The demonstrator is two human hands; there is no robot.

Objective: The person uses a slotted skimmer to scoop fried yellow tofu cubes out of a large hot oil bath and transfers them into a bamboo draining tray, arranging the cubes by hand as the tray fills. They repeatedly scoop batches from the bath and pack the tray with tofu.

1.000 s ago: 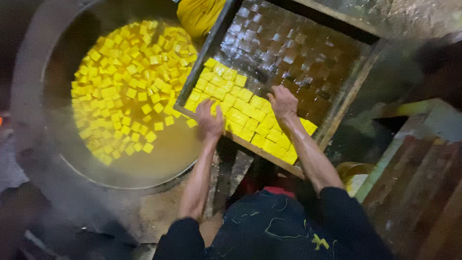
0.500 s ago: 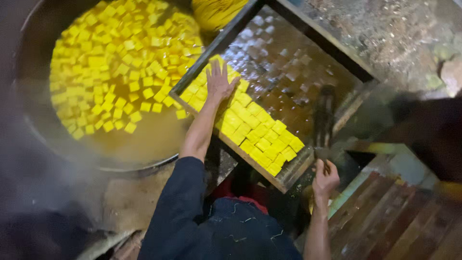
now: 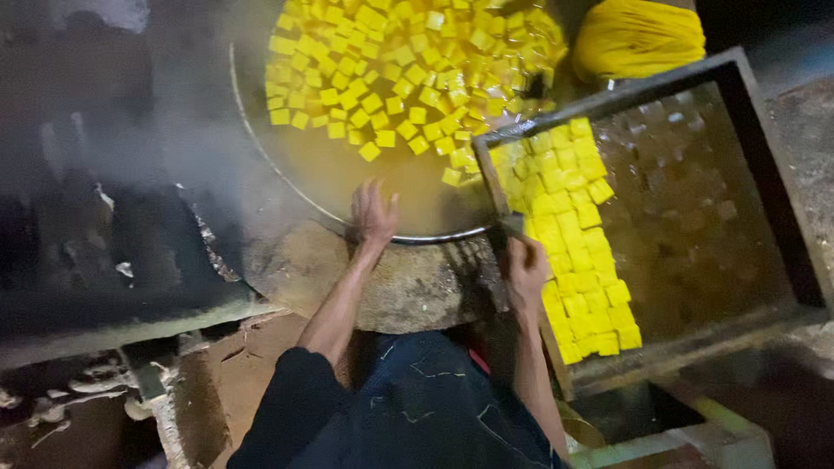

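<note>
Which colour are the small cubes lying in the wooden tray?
Bright yellow cubes, seen in the head view.

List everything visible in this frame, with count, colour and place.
wok: one, dark metal, top centre, full of yellowish liquid.
floating cubes: many, yellow, in the wok.
tray: one, dark frame, right, corner resting on the wok's rim.
tray cubes: many, yellow, packed along the tray's left side.
cloth bundle: one, yellow, top right.
stove surround: one, grey stone, under the wok.
steam: pale, at left.
left hand: open, over the wok's near rim.
right hand: closed on the tray's left edge.
</note>
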